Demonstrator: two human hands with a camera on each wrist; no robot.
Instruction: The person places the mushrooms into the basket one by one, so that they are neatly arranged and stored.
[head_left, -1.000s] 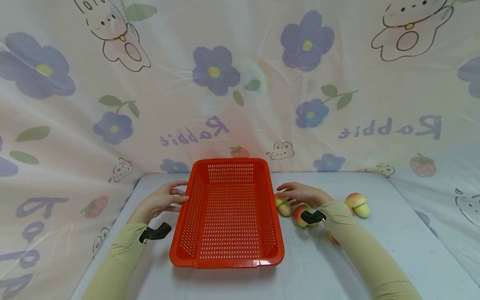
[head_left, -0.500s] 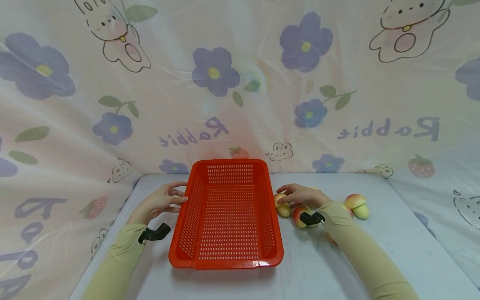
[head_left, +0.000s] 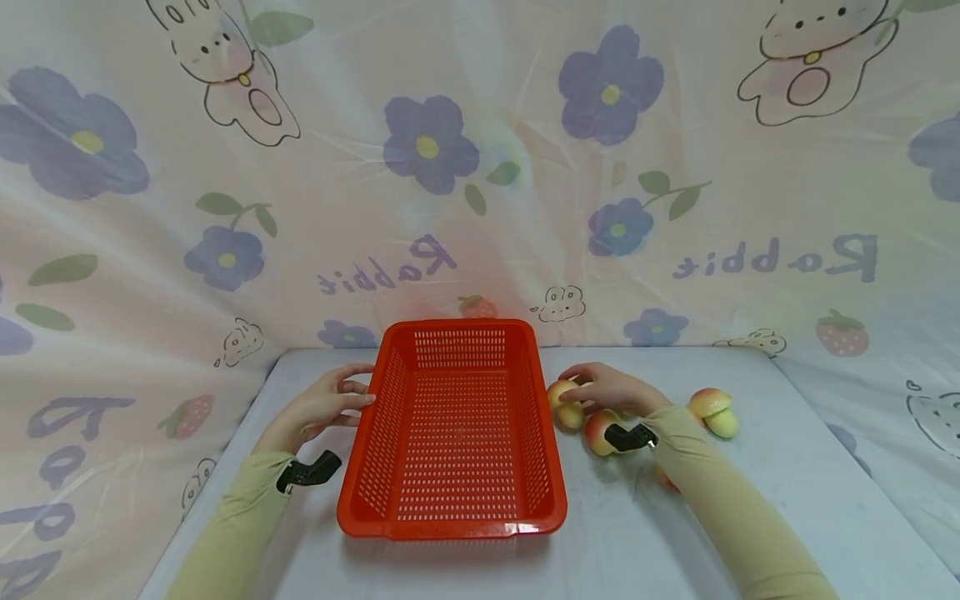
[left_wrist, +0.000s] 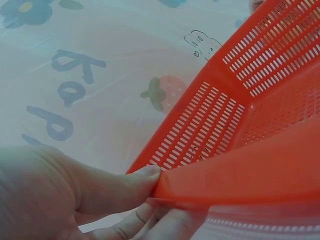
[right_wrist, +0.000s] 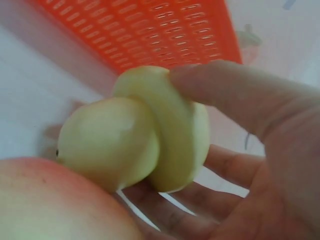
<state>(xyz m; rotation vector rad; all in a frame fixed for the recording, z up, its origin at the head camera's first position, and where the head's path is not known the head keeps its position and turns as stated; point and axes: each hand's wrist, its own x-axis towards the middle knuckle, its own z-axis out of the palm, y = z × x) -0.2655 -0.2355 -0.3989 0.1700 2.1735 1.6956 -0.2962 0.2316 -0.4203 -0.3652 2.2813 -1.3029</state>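
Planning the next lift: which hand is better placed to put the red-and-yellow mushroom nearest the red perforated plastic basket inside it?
Probably the right hand: its thumb and fingers hold the mushroom, beside the basket. The left hand grips the basket's opposite side.

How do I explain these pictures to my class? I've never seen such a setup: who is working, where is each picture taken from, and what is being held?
There is no robot here, just a person's bare left hand and right hand. The head view comes from a camera worn on the head, looking forward and down. The two close-ups come from cameras worn on the wrists, each looking at that hand's work.

On the pale table is a red basket with slotted sides; the left hand grips its edge. The right hand holds a yellowish, mushroom-shaped piece. More red-and-yellow pieces lie around the right arm, which partly hides them, so I can't count them. Behind hangs a printed cloth.
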